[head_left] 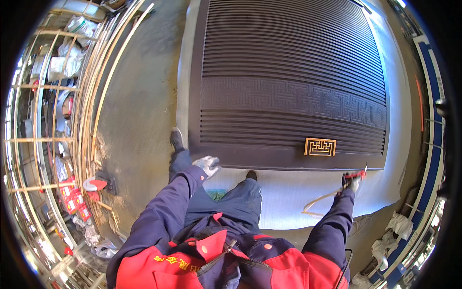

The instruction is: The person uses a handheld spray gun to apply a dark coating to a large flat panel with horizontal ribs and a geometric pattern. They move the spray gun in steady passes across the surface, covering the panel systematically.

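Note:
A dark brown slatted panel with a carved fretwork band lies flat in front of me. Near its lower right edge sits a small gold-framed fretwork piece. My right hand, gloved, is closed around a red tool with a pale pointed tip; its exact kind is too small to make out. A thin tan strip or cord bends out beside that hand. My left hand, in a grey-white glove, hovers over my leg by the panel's lower left corner. Its fingers look apart, with nothing seen in them.
White sheeting lies under the panel. On the left stands a metal rack with bags and boxes, long thin strips leaning along it. A red and white tool rests near its foot. A blue beam runs along the right.

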Motion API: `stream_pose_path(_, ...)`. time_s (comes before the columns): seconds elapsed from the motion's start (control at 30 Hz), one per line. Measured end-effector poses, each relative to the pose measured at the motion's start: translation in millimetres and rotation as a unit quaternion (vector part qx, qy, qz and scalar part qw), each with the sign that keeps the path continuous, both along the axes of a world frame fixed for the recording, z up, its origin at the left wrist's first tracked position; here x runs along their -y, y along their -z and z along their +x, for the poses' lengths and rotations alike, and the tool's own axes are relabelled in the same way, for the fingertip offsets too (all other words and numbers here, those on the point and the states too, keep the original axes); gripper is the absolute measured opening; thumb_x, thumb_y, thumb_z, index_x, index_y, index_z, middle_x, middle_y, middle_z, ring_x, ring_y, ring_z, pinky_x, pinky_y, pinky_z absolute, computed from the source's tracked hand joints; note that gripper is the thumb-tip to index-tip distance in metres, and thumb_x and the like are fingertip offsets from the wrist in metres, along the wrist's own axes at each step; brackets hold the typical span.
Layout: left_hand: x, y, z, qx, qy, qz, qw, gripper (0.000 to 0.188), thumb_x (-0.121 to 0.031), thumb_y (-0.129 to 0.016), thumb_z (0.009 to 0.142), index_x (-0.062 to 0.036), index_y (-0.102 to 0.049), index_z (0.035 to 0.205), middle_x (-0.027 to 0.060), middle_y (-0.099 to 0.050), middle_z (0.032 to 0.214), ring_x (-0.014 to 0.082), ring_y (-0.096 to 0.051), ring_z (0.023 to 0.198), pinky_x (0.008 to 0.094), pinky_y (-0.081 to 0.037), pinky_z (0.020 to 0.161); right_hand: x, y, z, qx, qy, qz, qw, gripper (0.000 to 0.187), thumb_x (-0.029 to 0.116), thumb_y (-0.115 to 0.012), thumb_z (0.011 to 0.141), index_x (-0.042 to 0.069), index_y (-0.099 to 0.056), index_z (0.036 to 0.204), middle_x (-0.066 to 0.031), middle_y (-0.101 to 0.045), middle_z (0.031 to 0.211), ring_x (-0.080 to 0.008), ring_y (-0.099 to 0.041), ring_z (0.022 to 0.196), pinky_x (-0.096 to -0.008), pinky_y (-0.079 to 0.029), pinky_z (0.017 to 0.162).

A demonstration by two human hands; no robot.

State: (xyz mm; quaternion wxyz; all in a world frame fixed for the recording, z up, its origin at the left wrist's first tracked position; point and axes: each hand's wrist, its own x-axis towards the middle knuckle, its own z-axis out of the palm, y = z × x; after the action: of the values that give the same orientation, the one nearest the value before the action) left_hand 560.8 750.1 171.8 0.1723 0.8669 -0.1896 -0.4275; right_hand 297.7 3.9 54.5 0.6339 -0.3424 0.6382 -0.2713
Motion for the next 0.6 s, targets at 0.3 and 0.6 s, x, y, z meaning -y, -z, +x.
stream_pose_path(0.3, -13.3, 184.3, 151.8, -0.118, 0.222, -0.081, 0.965, 0.049, -0.043, -0.058, 0.094, -0.0089, -0.059, 0.130, 0.0172, -0.061, 0.126, 0.0358, -0.059, 0.116, 0.0453, -0.047, 0.098, -103.1, 123.4, 328.2, -0.136, -0.212, -0.115, 0.961, 0.059, 0.059, -0.051, 0.098, 0.005, -0.062, 0.117, -0.0096, -0.068, 0.087, -0.0213, -0.068, 0.069, -0.0333, -0.054, 0.057)
stream_pose_path(0.6, -92.5, 277.6, 244.1, -0.141, 0.296, -0.137, 0.935, 0.052, -0.043, -0.059, 0.091, -0.0042, -0.060, 0.126, 0.0166, -0.062, 0.123, 0.0324, -0.059, 0.114, 0.0446, -0.043, 0.101, -318.5, 256.2, 441.3, -0.162, -0.371, 0.025, 0.914, 0.057, 0.063, -0.050, 0.097, 0.008, -0.063, 0.110, 0.0015, -0.057, 0.064, -0.0094, -0.049, 0.049, -0.0232, -0.036, 0.045)
